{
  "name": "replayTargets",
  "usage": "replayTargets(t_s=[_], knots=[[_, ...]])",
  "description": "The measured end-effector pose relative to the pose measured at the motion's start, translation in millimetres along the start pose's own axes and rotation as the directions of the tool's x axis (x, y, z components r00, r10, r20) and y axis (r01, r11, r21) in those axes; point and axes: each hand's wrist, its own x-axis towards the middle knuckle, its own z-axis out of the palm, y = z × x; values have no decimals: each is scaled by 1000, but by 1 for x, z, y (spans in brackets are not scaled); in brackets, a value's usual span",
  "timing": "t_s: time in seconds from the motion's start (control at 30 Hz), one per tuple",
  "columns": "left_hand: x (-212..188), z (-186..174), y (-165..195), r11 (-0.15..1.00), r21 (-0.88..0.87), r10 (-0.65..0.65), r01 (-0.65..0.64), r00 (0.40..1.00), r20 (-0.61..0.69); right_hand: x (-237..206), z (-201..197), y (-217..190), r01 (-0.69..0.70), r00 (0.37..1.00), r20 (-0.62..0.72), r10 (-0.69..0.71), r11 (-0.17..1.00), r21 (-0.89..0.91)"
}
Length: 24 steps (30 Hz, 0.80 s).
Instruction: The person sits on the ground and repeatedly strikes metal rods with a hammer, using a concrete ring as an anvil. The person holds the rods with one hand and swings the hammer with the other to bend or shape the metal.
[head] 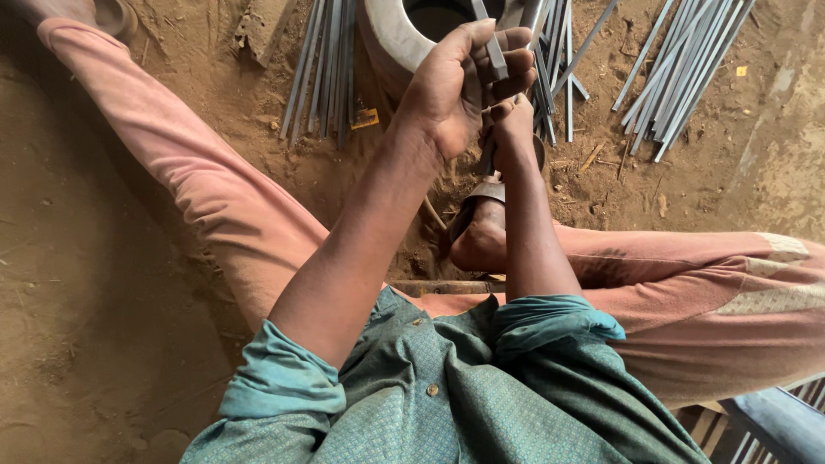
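Both my hands are raised in front of me over the dirt floor. My left hand (pixel 460 86) is closed around a thin grey metal strip (pixel 496 53) that points up toward a round concrete ring (pixel 391 39). My right hand (pixel 513 125) sits just below and behind it, fingers curled on the lower part of the same strip; its grip is partly hidden by the left hand. My bare foot (pixel 479 241) rests on the ground below the hands, between my legs in pink trousers.
Bundles of grey metal strips lie on the dirt: one left of the ring (pixel 322 69), one right of my hands (pixel 559 77), one at the far right (pixel 683 69). A small yellow scrap (pixel 365 119) lies near the ring. A wooden seat edge (pixel 443 286) is under me.
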Motion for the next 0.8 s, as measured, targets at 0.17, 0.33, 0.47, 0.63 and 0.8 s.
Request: replayTargets(t_s=[0.17,0.33,0.47,0.63,0.8], knots=[[-3,5,1,1000,21,19,-20,1000,22,4,-1,5,14,1000,-15,-14,999,-34],[-4,7,0,999,39,33,-35,999,43,9,-3,11,94,995,-14,-96,990,-104],[-3,8,-1,997,61,39,-40,999,16,5,-2,7,51,998,-17,-53,997,-63],[-5,8,-2,992,106,69,-71,997,19,-3,1,-2,-25,998,-61,18,992,-125],[-4,7,-3,991,112,76,-77,997,13,-1,1,0,9,999,-42,-14,994,-105]])
